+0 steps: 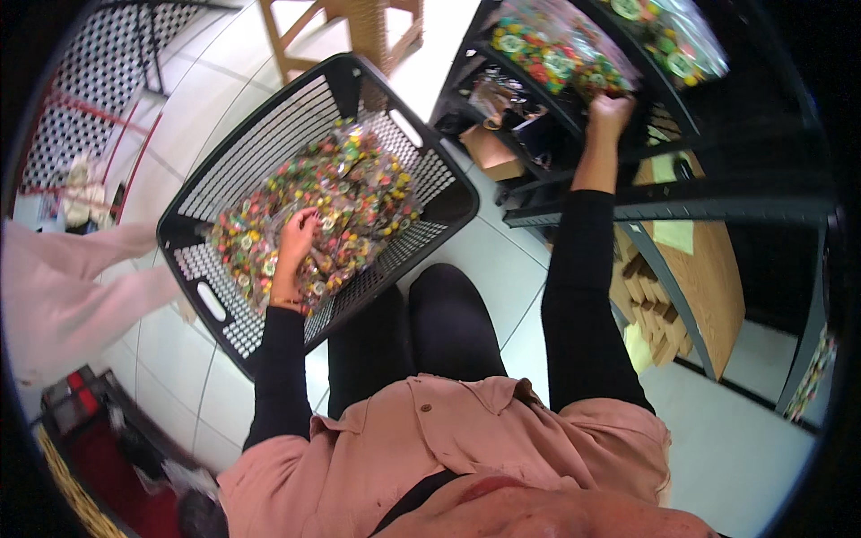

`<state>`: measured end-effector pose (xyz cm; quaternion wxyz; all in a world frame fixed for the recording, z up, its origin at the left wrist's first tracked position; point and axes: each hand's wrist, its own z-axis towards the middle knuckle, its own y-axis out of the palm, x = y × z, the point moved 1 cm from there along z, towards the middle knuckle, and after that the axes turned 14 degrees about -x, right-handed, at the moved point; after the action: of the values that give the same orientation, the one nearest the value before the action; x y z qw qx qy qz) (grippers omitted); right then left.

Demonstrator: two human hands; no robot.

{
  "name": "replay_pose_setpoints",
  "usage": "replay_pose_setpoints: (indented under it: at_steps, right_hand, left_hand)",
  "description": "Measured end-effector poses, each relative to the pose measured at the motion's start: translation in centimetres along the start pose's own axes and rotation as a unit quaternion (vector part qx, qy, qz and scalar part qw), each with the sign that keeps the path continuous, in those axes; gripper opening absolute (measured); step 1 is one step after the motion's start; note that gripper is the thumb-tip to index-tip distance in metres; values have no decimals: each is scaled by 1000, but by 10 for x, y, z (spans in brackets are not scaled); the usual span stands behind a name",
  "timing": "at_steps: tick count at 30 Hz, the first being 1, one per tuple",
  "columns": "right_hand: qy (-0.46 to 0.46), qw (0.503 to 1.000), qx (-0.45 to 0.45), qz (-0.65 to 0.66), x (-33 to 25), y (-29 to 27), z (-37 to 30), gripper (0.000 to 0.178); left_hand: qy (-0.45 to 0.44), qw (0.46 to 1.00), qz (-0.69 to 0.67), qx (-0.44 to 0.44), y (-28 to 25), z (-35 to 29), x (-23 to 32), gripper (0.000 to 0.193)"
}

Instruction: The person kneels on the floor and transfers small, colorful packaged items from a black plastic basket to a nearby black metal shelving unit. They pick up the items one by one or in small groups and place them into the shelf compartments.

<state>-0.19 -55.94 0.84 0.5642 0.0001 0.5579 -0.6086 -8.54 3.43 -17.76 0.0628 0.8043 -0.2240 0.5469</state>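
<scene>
A black plastic basket [269, 112] with slotted sides and handle holes stands in front of me. It holds many small clear packets [359, 184] of red, yellow and green pieces, possibly candies. My left hand [299, 235] is over the pile inside it, fingers curled together; whether a packet is between them is hidden. To the right, my right hand [612, 112] reaches up to a black shelf rack. Its fingers are closed at the near end of a large clear bag [556, 54] filled with similar colourful pieces.
Another clear bag [673, 54] lies farther right on the rack [664, 208]. Below it are a cardboard box [491, 152] and wooden pieces [653, 309]. A wooden stool [359, 31] stands behind the basket. At left hangs pale pink cloth [81, 287], near a red-and-black container [99, 439].
</scene>
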Motion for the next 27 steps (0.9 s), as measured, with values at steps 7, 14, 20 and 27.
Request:
replay_pose_setpoints:
  at_steps: [7, 14, 20, 27]
  right_hand:
    - [50, 991, -117, -32, -5, -7, 4, 76]
    - [-244, 969, 0, -21, -120, -21, -153, 66]
    - [-308, 903, -292, 74, -129, 28, -271, 44]
    - [-251, 873, -414, 57, -115, 54, -310, 38]
  left_hand:
    - [-37, 960, 248, 122, -38, 11, -39, 30]
    - [10, 919, 384, 94, 0, 24, -33, 26]
    - [-81, 922, 316, 209, 2, 79, -39, 54]
    - [55, 990, -22, 126, -5, 118, -40, 43]
